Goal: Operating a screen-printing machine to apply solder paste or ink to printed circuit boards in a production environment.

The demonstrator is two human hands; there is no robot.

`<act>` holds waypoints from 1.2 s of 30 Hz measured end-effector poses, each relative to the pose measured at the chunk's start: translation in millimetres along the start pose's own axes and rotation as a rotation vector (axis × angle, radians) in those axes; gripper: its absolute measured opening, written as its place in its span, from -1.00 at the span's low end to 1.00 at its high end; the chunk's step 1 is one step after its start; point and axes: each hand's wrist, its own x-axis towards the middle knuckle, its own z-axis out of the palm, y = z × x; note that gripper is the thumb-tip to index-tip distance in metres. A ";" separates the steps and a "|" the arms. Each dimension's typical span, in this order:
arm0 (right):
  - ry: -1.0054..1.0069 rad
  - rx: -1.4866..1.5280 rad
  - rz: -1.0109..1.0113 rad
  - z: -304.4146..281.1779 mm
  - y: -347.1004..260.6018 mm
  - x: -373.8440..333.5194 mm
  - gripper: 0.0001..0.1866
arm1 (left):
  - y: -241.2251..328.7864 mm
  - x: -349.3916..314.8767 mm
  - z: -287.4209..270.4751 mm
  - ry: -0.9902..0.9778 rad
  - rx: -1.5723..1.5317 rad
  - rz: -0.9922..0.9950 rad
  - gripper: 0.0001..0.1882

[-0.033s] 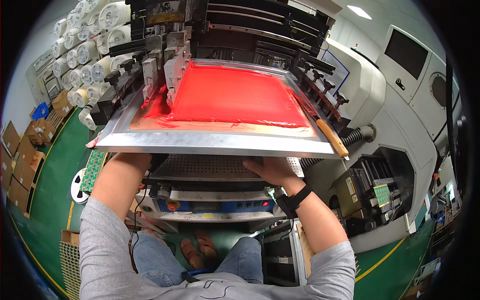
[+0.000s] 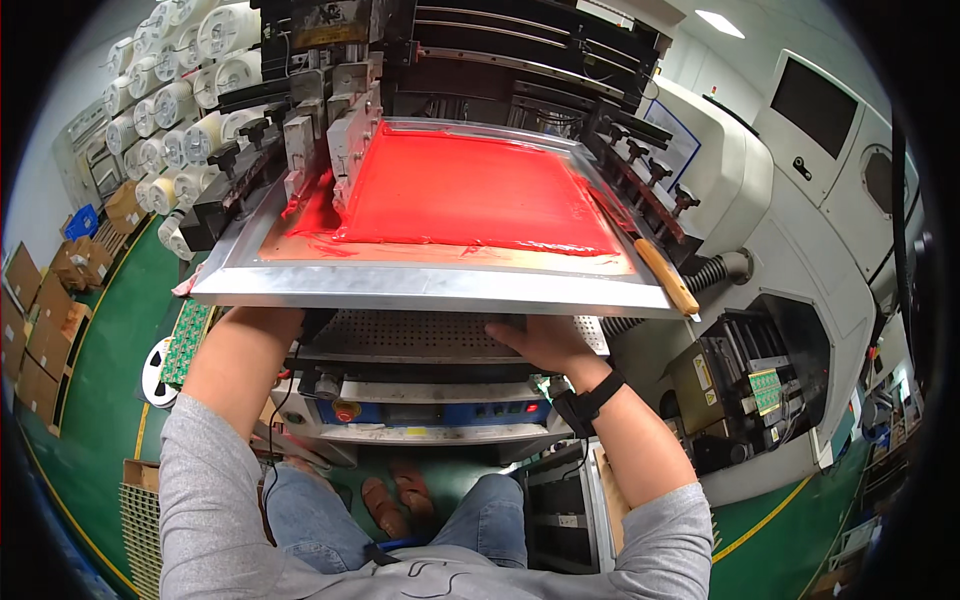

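Note:
A screen-printing frame (image 2: 430, 288) with a silver metal rim lies level in front of me, its sheet thickly coated with red paste (image 2: 470, 190). Both my arms reach under its near edge, above a perforated metal plate (image 2: 410, 335). My left hand (image 2: 268, 318) is hidden beyond the wrist, so its fingers and anything in them cannot be seen. My right hand (image 2: 548, 342) is over the plate's right part, thumb stretched out to the left; its other fingers are mostly covered by the frame. A wooden-handled spatula (image 2: 665, 276) rests on the frame's right side.
Squeegee holders (image 2: 345, 150) stand over the frame's left side, and clamp knobs (image 2: 655, 172) line its right. Below the plate is a blue control panel (image 2: 460, 410) with a red button (image 2: 346, 411). Green circuit boards (image 2: 187, 340) sit at the left. A white machine (image 2: 780, 230) stands right.

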 end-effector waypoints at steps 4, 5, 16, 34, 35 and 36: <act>0.030 -0.069 -0.061 6.6 1.5 2.1 -0.14 | 1.3 -69.4 -37.0 -0.058 0.056 -0.017 -0.56; 0.024 -0.061 -0.056 6.6 1.3 2.2 -0.15 | -2.2 -66.8 -36.5 -0.072 0.068 -0.020 -0.56; 0.033 -0.055 -0.044 8.7 2.1 -0.2 -0.16 | -11.2 5.0 -15.2 -0.211 0.217 -0.029 -0.56; 0.030 -0.048 0.000 14.5 -1.3 3.2 -0.17 | 25.8 -10.9 -14.3 -0.398 0.508 -0.167 -0.56; 0.032 -0.052 0.018 12.9 -0.1 1.5 -0.17 | 26.8 -26.5 -21.9 -0.412 0.516 -0.163 -0.56; 0.037 -0.057 0.021 12.2 1.7 -0.1 -0.17 | 29.2 -41.6 -22.3 -0.425 0.525 -0.159 -0.56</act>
